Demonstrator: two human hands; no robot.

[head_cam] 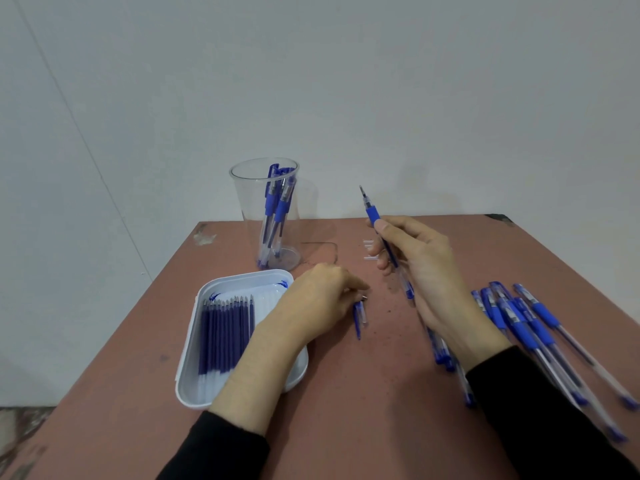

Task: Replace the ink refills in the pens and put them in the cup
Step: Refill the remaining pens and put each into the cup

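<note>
My right hand [426, 271] grips a pen [374, 216] with a blue rubber grip and clear barrel, its front end pointing up and away. My left hand [318, 299] rests on the table with its fingers curled down, and the fingertips pinch a small metal pen tip [364, 299]. Right below it lies a blue-clipped pen cap [359, 318]. The clear plastic cup [242, 188] stands at the table's back with several blue pens [277, 206] in it. A white tray [194, 368] at the left holds a row of several dark blue refills [225, 334].
Several blue pens [540, 327] lie in a loose pile on the right side of the reddish-brown table [346, 393], partly under my right forearm. A few thin clear tubes [369, 250] lie beyond my right hand. A grey wall stands directly behind the table.
</note>
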